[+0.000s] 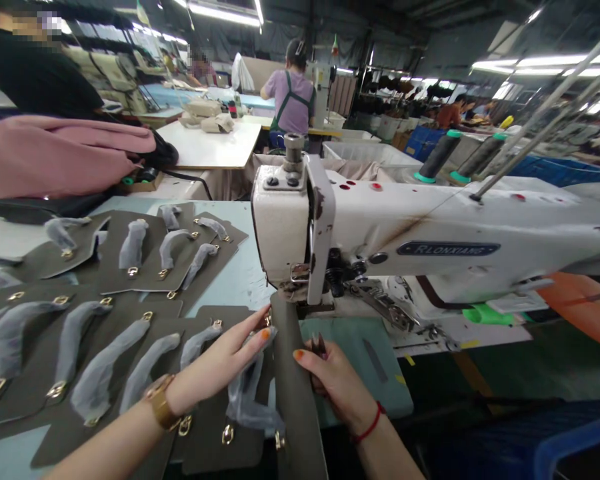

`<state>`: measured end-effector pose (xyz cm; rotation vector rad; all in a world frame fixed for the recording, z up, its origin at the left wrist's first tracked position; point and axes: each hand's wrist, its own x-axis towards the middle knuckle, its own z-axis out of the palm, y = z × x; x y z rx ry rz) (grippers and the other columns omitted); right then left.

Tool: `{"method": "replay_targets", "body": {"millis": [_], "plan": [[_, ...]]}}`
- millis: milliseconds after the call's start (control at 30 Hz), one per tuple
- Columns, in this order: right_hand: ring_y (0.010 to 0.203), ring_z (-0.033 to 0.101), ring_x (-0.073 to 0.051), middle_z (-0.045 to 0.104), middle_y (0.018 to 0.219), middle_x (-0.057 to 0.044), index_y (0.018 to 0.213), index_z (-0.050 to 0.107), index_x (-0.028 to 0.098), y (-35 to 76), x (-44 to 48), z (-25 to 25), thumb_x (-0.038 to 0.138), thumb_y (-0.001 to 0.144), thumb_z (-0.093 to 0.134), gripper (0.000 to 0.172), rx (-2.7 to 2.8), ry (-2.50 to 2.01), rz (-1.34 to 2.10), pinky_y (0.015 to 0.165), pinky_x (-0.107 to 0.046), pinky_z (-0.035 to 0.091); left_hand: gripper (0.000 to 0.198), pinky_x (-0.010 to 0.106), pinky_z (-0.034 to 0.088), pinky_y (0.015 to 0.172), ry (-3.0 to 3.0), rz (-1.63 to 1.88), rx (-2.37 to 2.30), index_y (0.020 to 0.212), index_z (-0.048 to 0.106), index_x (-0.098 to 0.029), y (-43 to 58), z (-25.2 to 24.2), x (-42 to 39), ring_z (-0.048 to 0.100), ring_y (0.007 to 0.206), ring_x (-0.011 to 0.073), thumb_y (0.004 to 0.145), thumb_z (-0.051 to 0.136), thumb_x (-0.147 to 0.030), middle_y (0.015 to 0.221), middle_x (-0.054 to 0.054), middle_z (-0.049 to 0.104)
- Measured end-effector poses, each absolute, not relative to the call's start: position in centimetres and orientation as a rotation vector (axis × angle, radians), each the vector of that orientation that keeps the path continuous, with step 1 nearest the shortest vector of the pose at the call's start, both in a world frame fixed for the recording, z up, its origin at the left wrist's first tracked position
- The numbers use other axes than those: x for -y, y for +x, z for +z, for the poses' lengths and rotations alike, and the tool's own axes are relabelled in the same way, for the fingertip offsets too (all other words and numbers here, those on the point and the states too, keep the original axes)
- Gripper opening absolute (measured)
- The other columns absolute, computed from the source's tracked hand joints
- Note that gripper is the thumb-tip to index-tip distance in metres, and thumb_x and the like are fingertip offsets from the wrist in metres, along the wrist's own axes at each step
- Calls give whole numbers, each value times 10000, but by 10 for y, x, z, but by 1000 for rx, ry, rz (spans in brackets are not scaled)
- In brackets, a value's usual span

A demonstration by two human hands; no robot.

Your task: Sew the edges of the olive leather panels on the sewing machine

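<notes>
Around the left wrist I see a broad gold-toned band (164, 407), smooth and shiny; a rounder piece sits at its upper edge, too blurred on my feed to tell whether it is a watch. Beyond the band, on the left hand (233, 359), the left thumbnail (265, 334) is painted orange. Well to the right of the band, the right hand (336, 379) has a matching orange right thumbnail (298, 355), and a thin red cord bracelet (371, 427) circles that wrist.
</notes>
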<state>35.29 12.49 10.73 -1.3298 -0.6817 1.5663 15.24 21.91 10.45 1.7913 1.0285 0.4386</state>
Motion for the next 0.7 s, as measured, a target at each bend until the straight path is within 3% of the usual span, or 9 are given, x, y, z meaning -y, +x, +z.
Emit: {"method": "replay_targets", "body": {"millis": [100, 167, 233, 367, 467, 600, 700], "plan": [[383, 200, -26, 333, 461, 108, 708, 516, 162, 347, -120, 109, 477, 681, 712, 372, 583, -1241, 1621, 383, -170, 154, 527, 356, 314, 1103, 1647, 474, -1011, 1331, 506, -194, 159, 106, -225, 490, 1249, 243, 883, 470, -470, 1341, 58, 548], [401, 302, -38, 429, 496, 77, 736, 552, 151, 343, -120, 113, 479, 662, 728, 380, 522, -1205, 1621, 412, -170, 250, 563, 367, 377, 1056, 1610, 465, -993, 1339, 494, -183, 156, 105, -227, 544, 1187, 257, 857, 509, -474, 1288, 76, 591], [445, 409, -61, 519, 558, 38, 759, 576, 146, 340, -120, 116, 468, 657, 738, 374, 462, -1139, 1633, 460, -183, 337, 571, 398, 373, 1058, 1670, 441, -964, 1329, 510, -212, 150, 106, -225, 516, 1215, 288, 819, 572, -461, 1314, 80, 570], [468, 473, -71, 570, 594, 21, 754, 602, 138, 336, -119, 117, 419, 668, 761, 335, 417, -1078, 1607, 487, -184, 384, 578, 463, 265, 1121, 1757, 418, -945, 1314, 530, -298, 144, 114, -209, 347, 1341, 340, 767, 639, -452, 1430, 44, 444], [544, 556, -105, 616, 642, -8, 784, 623, 129, 334, -117, 117, 399, 701, 752, 310, 401, -1028, 1590, 553, -209, 441, 569, 435, 284, 1120, 1554, 518, -942, 1303, 539, -299, 156, 119, -197, 361, 1334, 330, 784, 598, -525, 1406, 29, 480], [547, 556, -106, 631, 674, -15, 848, 640, 130, 333, -117, 117, 406, 729, 732, 314, 459, -1044, 1591, 546, -211, 440, 594, 439, 495, 922, 938, 574, -869, 1198, 615, -243, 180, 119, -181, 601, 1077, 325, 818, 442, -665, 1174, 89, 655], [568, 549, -105, 621, 664, -8, 831, 648, 129, 332, -117, 113, 422, 736, 722, 316, 565, -1132, 1527, 538, -197, 424, 550, 430, 559, 750, 800, 512, -985, 1118, 656, -243, 190, 111, -167, 683, 838, 300, 826, 440, -655, 1005, 101, 712]]}}
